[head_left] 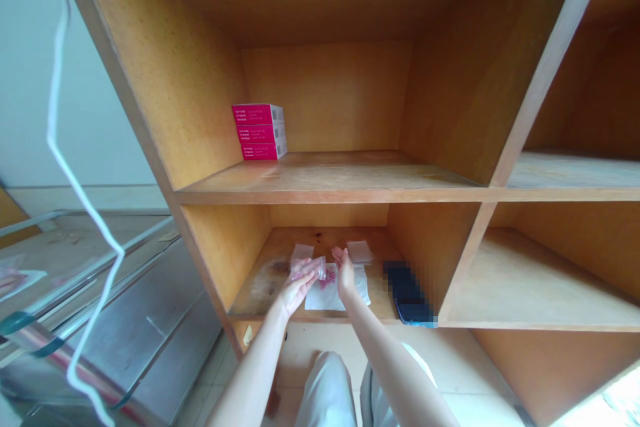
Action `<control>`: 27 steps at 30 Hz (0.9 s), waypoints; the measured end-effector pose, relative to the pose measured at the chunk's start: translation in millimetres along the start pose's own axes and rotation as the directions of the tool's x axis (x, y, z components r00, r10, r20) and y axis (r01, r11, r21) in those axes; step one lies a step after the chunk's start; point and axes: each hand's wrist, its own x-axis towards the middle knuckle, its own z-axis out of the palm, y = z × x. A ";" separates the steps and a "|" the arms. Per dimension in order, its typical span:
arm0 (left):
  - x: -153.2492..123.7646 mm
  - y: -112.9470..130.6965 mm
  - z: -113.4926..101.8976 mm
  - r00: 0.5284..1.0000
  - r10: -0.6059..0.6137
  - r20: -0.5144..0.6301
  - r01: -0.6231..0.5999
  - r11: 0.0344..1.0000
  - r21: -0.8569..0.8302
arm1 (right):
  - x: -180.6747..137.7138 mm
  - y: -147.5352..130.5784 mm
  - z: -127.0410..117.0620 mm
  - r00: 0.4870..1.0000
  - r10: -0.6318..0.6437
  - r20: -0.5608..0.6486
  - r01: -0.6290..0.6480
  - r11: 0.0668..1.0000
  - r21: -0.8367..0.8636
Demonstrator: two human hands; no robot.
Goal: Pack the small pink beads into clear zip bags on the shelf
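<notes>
My left hand (295, 292) is closed on a clear plastic bag (314, 267) with pinkish contents; the bag is tilted, its mouth end toward the right. Small dark-pink pellets (327, 278) lie in a loose heap on a white sheet of paper (320, 301), just right of the bag. On the heap's right side my right hand (345, 275) is held edge-down with fingers stretched out, holding nothing that I can see. Behind the left hand lies a clear flat bag (302, 252), and behind the right hand a stack of clear bags (359, 252).
A dark phone-like object (413, 300), partly pixelated, lies on the lower shelf (260, 287) at right. Pink boxes (259, 133) are stacked on the upper shelf (350, 173). Wooden walls enclose both compartments. A white cord (83, 187) hangs at left beside a glass case (145, 320).
</notes>
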 end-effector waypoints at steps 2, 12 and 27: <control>0.9 0.6 0.1 1.000 -0.003 0.005 0.003 1.000 0.000 | 2.9 4.1 1.4 1.000 -0.004 -0.013 0.004 1.000 0.012; 6.3 1.1 -1.2 0.999 -0.045 -0.020 0.045 0.998 0.044 | 5.4 20.3 -7.9 0.997 0.034 0.073 -0.037 0.998 0.045; 23.7 -6.6 3.3 0.995 -0.048 -0.093 0.076 0.940 0.333 | 5.0 22.8 -10.9 0.993 0.036 0.115 -0.040 0.999 0.037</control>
